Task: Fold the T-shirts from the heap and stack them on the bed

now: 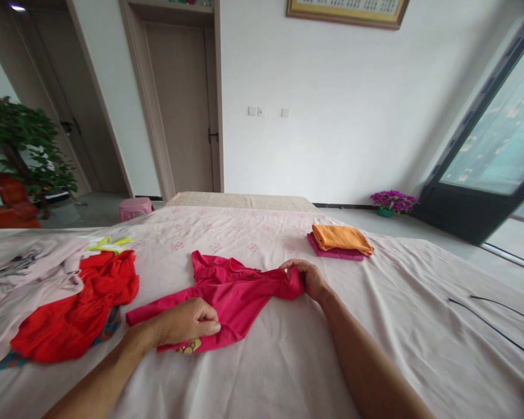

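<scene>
A deep pink shirt (pixel 240 302) lies spread and partly crumpled on the cloth-covered surface in front of me. A small yellow cartoon print shows near its lower edge. My left hand (pixel 190 321) rests on the lower left part of the shirt, fingers curled in and thumb pressed against them on the fabric. At the right end, my right hand (pixel 308 278) pinches a bunched piece of the shirt, probably a sleeve, between thumb and fingers. Both hands are closed on the same garment, apart from each other.
Loose clothes lie at the left: a red garment (pixel 76 314) and a pale pink one (pixel 39 273). A folded orange garment (pixel 343 240) sits on a folded magenta one (pixel 336 254) at the back right. Dark cords (pixel 489 329) run across the right side of the bedsheet (pixel 288 361).
</scene>
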Demonstrator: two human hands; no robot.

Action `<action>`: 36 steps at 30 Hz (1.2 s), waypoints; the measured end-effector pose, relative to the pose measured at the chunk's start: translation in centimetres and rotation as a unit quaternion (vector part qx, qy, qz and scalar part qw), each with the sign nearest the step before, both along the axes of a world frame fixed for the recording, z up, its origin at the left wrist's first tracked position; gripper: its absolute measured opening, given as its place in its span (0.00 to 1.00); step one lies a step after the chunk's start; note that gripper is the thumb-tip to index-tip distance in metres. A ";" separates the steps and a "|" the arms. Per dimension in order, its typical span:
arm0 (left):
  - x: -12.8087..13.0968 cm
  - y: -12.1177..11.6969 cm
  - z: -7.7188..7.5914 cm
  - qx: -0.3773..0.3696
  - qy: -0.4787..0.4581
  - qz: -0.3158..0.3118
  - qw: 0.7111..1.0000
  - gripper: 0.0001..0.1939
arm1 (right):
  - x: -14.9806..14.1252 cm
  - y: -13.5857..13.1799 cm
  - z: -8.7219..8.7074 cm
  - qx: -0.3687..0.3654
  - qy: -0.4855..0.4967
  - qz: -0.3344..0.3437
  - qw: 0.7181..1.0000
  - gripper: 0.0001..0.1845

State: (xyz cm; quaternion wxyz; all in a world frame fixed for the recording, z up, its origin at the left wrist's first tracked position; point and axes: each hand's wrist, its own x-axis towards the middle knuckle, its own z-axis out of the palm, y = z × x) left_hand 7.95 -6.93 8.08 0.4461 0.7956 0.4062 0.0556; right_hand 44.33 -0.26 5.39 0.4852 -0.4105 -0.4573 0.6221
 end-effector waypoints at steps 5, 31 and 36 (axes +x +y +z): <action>-1.2 -0.5 2.0 -0.048 0.039 -0.057 0.996 0.16 | 1.6 -0.3 1.1 -0.024 0.006 0.058 0.998 0.22; -10.9 3.8 -1.0 0.003 0.149 0.157 0.976 0.12 | -13.8 7.8 4.5 0.212 -0.574 -0.078 0.787 0.13; -10.0 4.7 -0.5 0.116 0.116 0.191 0.968 0.09 | -5.8 8.8 6.6 0.147 -0.173 -0.214 0.950 0.09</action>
